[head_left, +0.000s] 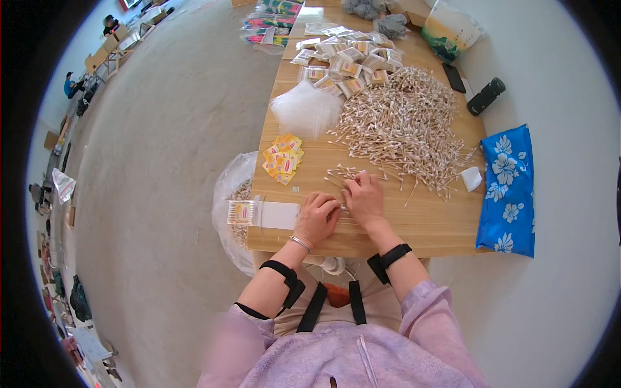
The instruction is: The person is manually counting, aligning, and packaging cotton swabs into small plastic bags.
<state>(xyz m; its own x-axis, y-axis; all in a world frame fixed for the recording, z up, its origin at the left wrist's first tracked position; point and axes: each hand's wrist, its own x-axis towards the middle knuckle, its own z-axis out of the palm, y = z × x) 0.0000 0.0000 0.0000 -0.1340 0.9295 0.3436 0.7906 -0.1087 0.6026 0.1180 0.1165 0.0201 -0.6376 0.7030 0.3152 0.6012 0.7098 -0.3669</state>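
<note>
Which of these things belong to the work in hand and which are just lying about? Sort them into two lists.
In the work:
left hand
right hand
cotton swabs pile
clear bags
yellow labels
filled packets

Lying about:
black phone
black cylinder
blue flowered cloth
grey cloths

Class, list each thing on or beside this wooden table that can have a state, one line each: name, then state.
left hand: curled, fingers on cotton swabs.
right hand: palm down, gathering a small bunch of swabs.
cotton swabs: loose, heaped in a wide pile.
yellow labels: stacked loosely.
filled packets: packed, piled at the far end.
clear bags: empty, stacked.
black phone: lying flat, screen dark.
</note>
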